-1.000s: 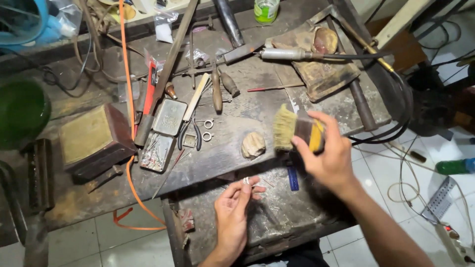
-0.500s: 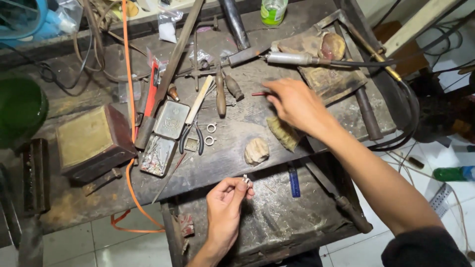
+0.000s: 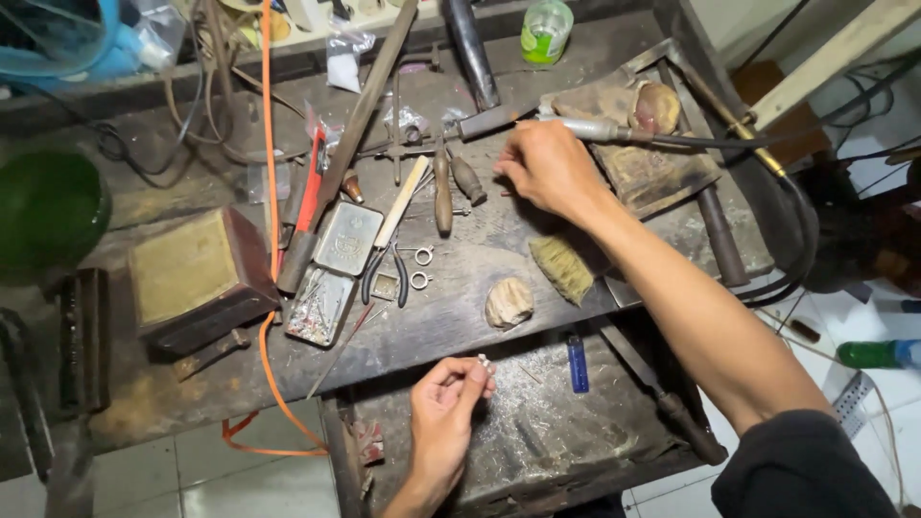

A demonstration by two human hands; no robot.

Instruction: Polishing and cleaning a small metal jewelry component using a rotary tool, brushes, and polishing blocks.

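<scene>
My left hand (image 3: pixel 443 417) is over the lower pull-out tray (image 3: pixel 537 446), pinching a small silver metal piece (image 3: pixel 484 364) between thumb and fingertips. My right hand (image 3: pixel 552 168) reaches across the upper bench with its fingers curled down on the surface, just below the metal handpiece (image 3: pixel 587 128) of a flexible shaft tool. A thin reddish stick (image 3: pixel 504 192) pokes out at its fingertips; whether the hand grips it is unclear. A yellowish bristle brush (image 3: pixel 564 269) lies on the bench under my right forearm.
A beige lump (image 3: pixel 508 302) sits at the bench edge and a blue lighter (image 3: pixel 577 364) lies in the tray. Wooden-handled tools (image 3: pixel 442 197), pliers (image 3: pixel 389 273), two small tins (image 3: pixel 347 238), a wooden block (image 3: pixel 192 273), an orange cable (image 3: pixel 267 144) and a green bowl (image 3: pixel 48 211) crowd the left.
My right hand held the brush, laid it on the bench, then moved up and left toward the handpiece. My left hand closed its fingers on the small metal piece.
</scene>
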